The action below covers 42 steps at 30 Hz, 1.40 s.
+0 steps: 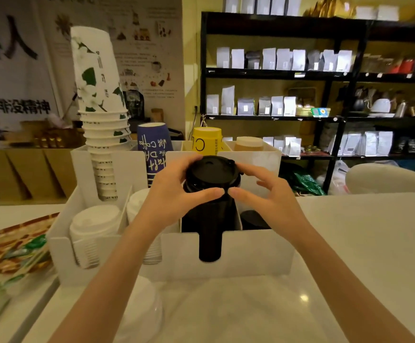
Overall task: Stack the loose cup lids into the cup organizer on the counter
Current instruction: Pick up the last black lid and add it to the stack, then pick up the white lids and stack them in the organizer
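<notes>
From the head camera, we have both hands up at the white organizer [251, 253] on the counter [362, 243]. Our left hand [169, 194] and right hand [268, 194] cup the top black lid [212, 173] from either side, fingers curled round its rim and thumbs nearly meeting in front. The lid sits on top of a tall black lid stack [210, 226] standing in the organizer's middle front slot, well above its wall. White lids [92, 224] fill the slot to the left, and more white lids [149, 310] lie loose on the counter near us.

We judge we are seating this lid onto the stack. Next we should press it down evenly so it nests square, then let go and reach for the loose lids.
</notes>
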{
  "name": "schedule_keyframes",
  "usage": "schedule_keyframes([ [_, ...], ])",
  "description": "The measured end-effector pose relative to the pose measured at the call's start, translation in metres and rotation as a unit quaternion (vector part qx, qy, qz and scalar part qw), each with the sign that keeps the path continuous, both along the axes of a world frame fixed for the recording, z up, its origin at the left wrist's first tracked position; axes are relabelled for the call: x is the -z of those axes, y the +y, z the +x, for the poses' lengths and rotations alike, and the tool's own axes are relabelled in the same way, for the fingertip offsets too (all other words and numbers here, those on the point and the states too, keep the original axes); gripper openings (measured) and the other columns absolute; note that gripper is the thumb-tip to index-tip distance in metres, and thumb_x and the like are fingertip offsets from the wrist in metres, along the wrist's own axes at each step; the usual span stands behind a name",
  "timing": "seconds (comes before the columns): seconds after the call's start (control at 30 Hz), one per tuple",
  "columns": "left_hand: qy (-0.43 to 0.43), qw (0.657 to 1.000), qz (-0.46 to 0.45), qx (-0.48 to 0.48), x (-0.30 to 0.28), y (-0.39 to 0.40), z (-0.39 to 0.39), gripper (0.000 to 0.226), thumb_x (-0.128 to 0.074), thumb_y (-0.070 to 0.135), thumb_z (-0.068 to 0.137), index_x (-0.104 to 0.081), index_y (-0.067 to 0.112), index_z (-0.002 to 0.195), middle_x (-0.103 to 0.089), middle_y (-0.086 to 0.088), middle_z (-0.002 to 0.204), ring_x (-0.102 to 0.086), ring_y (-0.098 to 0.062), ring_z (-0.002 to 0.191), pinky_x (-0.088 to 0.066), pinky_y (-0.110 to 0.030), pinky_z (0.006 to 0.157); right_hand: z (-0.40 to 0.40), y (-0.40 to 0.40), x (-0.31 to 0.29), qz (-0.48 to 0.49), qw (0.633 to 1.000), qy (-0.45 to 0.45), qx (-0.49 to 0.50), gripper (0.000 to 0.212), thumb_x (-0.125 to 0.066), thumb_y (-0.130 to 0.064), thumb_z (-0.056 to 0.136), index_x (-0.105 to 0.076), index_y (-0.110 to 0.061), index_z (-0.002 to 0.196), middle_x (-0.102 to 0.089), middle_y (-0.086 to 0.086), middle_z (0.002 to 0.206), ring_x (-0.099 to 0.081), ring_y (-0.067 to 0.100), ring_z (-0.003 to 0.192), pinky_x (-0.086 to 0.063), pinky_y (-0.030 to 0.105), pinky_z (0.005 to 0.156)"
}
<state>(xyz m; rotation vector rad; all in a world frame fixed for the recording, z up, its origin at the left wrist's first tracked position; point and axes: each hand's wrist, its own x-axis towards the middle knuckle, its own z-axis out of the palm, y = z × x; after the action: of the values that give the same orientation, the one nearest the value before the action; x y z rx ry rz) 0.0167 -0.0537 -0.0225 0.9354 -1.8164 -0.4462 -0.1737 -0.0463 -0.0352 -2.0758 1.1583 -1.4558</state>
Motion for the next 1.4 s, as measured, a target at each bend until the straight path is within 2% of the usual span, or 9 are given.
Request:
schedule_keyframes([
  [0.13,-0.031,0.998,-0.014,-0.044,0.010,-0.011,0.000,0.070,-0.073,0.044,0.061,-0.047,0.022,0.122,-0.058,0.002,0.119,-0.051,-0.011,0.112,-0.044,-0.028,0.095,0.004,-0.013,0.013,0.013,1.000,0.020,0.002,0.045,-0.060,-0.037,0.080,-0.045,-0.040,0.122,-0.053,-0.019,0.122,-0.043,0.002,0.119,-0.030,0.009,0.088],
  [0.33,-0.047,0.998,-0.001,-0.046,0.015,-0.018,-0.001,0.068,-0.069,0.048,0.063,-0.045,0.026,0.123,-0.053,0.013,0.113,-0.047,0.001,0.100,-0.035,0.004,0.073,0.002,-0.019,0.020,0.016,0.999,0.030,0.010,0.046,-0.059,-0.038,0.081,-0.044,-0.037,0.125,-0.053,-0.017,0.124,-0.042,-0.002,0.117,-0.029,-0.003,0.084],
  [0.47,-0.063,0.997,0.008,-0.045,0.016,-0.020,0.001,0.069,-0.067,0.048,0.066,-0.042,0.026,0.126,-0.051,0.012,0.117,-0.045,-0.002,0.106,-0.036,-0.003,0.070,0.005,-0.017,0.021,0.010,0.999,0.034,0.014,0.046,-0.057,-0.036,0.083,-0.043,-0.035,0.127,-0.050,-0.017,0.124,-0.041,-0.003,0.115,-0.026,-0.007,0.081],
  [0.63,-0.032,0.997,0.064,-0.016,0.015,-0.023,0.005,0.067,-0.070,0.040,0.066,-0.042,0.027,0.126,-0.051,0.010,0.119,-0.046,-0.006,0.110,-0.038,-0.005,0.074,0.009,-0.015,0.023,-0.006,0.999,0.040,0.031,0.045,-0.056,-0.036,0.083,-0.044,-0.030,0.126,-0.050,-0.015,0.120,-0.041,0.001,0.113,-0.029,0.005,0.086],
  [0.87,-0.034,0.994,0.103,0.000,0.017,-0.026,0.008,0.068,-0.071,0.033,0.068,-0.039,0.027,0.128,-0.048,0.008,0.121,-0.044,-0.011,0.115,-0.034,-0.013,0.082,0.013,-0.013,0.026,-0.046,0.994,0.076,0.062,0.044,-0.055,-0.034,0.084,-0.046,-0.024,0.126,-0.049,-0.015,0.116,-0.038,-0.002,0.108,-0.028,0.005,0.085],
  [1.07,-0.066,0.994,0.086,-0.005,0.017,-0.022,0.008,0.064,-0.067,0.037,0.071,-0.038,0.030,0.128,-0.046,0.014,0.116,-0.041,-0.003,0.106,-0.033,0.006,0.067,0.015,-0.009,0.024,-0.071,0.987,0.109,0.091,0.042,-0.055,-0.030,0.086,-0.049,-0.018,0.125,-0.056,0.001,0.123,-0.040,0.007,0.113,-0.033,0.023,0.092],
  [1.13,-0.087,0.992,0.087,0.007,0.016,-0.020,0.009,0.066,-0.064,0.039,0.074,-0.034,0.030,0.131,-0.045,0.010,0.129,-0.040,-0.004,0.114,-0.034,0.002,0.077,0.020,-0.007,0.024,-0.086,0.979,0.114,0.142,0.039,-0.056,-0.029,0.085,-0.052,-0.015,0.122,-0.054,0.005,0.126,-0.039,0.015,0.118,-0.034,0.031,0.098],
  [1.23,-0.157,0.985,0.068,-0.020,0.014,-0.018,0.011,0.073,-0.058,0.044,0.077,-0.023,0.027,0.138,-0.020,0.006,0.151,-0.019,-0.009,0.135,-0.019,-0.014,0.099,0.040,0.006,0.027,-0.127,0.972,0.039,0.193,0.041,-0.055,-0.029,0.083,-0.051,-0.010,0.119,-0.052,0.010,0.126,-0.040,0.021,0.119,-0.034,0.034,0.101],
  [1.4,-0.248,0.964,0.012,-0.099,0.021,-0.012,0.010,0.078,-0.045,0.048,0.081,0.001,0.027,0.140,-0.005,0.002,0.154,0.004,-0.016,0.140,-0.010,-0.041,0.115,0.079,0.036,0.057,-0.260,0.964,-0.004,0.053,0.033,-0.052,-0.017,0.083,-0.047,-0.008,0.114,-0.055,0.008,0.116,-0.047,0.016,0.114,-0.039,0.027,0.100],
])
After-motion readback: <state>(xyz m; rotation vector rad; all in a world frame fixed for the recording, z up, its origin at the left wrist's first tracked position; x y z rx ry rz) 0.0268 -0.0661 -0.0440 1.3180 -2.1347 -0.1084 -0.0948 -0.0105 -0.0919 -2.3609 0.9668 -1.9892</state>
